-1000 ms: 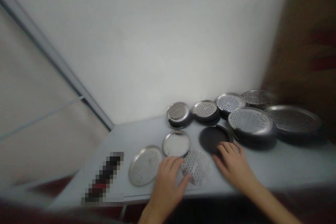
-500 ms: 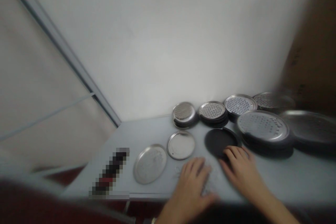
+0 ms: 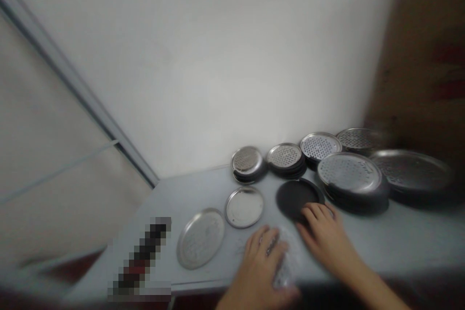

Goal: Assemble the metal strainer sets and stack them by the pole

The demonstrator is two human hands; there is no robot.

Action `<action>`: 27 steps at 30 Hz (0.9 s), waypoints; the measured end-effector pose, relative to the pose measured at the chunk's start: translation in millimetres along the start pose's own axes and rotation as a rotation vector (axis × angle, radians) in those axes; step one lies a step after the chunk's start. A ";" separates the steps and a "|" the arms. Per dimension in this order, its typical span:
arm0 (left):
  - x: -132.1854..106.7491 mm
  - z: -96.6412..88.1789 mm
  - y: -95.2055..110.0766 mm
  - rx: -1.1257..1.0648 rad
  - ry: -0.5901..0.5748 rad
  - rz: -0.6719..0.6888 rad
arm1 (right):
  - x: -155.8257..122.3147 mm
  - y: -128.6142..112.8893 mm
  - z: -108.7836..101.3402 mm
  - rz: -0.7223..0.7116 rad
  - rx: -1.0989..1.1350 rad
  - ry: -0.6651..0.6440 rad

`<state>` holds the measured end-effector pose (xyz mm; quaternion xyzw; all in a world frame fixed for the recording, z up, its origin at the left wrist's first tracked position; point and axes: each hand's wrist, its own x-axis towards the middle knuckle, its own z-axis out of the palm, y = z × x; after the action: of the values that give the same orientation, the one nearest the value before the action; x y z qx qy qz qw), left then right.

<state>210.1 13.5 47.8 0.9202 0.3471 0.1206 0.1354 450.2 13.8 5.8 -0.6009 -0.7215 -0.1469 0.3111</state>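
My left hand [image 3: 262,262] lies flat, fingers spread, on a perforated metal disc [image 3: 288,257] near the table's front edge, covering most of it. My right hand [image 3: 325,235] rests beside it with fingers stretched out, its fingertips on the near rim of a round black pan [image 3: 296,195]. Left of my hands lie two shallow silver pans, a smaller one [image 3: 244,206] and a larger one [image 3: 200,237]. The picture is blurred by motion.
Along the wall stand several stacks of dark pans topped with perforated silver discs [image 3: 348,173], growing larger to the right [image 3: 410,169]. A pixelated dark object [image 3: 140,261] lies at the grey table's [image 3: 181,193] left front. A brown cardboard surface [image 3: 425,58] rises at the right.
My left hand has slid from the perforated disc's left edge to lie on top of it. The disc has shifted slightly toward the table's front edge. My right hand has hardly moved.
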 end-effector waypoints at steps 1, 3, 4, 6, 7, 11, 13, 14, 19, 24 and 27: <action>-0.1 -0.5 0.4 -0.003 -0.001 -0.005 | 0.2 -0.5 -0.5 0.002 0.001 0.000; 0.2 -1.5 1.4 -0.015 0.003 -0.007 | 0.5 -1.5 -1.2 0.007 0.001 -0.001; 0.5 -2.2 2.0 -0.021 0.007 -0.006 | 0.7 -1.9 -1.4 0.009 0.001 -0.002; 1.4 -3.5 3.2 -0.032 0.018 0.000 | 0.8 -2.3 -1.6 0.012 0.004 -0.006; 2.0 -4.1 3.7 -0.037 0.021 0.004 | 0.9 -2.4 -1.5 0.012 0.008 -0.009; 4.8 -4.5 4.5 -0.044 0.030 0.012 | 1.3 -2.6 -1.4 0.015 0.011 -0.007; 5.6 -3.7 4.7 -0.043 0.044 0.016 | 1.6 -2.8 -1.7 0.014 0.008 -0.005; 5.8 -3.6 4.8 -0.040 0.055 0.020 | 1.8 -2.9 -1.9 0.015 0.007 -0.005; 10.7 -14.2 -2.3 0.020 0.169 0.025 | 1.6 -2.9 -2.0 0.019 0.002 -0.009; 35.1 -40.2 -30.8 0.137 0.343 -0.139 | 1.4 -3.0 -2.5 0.022 -0.003 -0.006; 50.2 -50.1 -47.5 0.161 0.292 -0.246 | 1.9 -3.1 -3.0 0.024 -0.001 -0.007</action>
<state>202.1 89.7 85.2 0.8515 0.4812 0.2072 0.0231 447.9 12.8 9.8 -0.6103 -0.7151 -0.1414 0.3102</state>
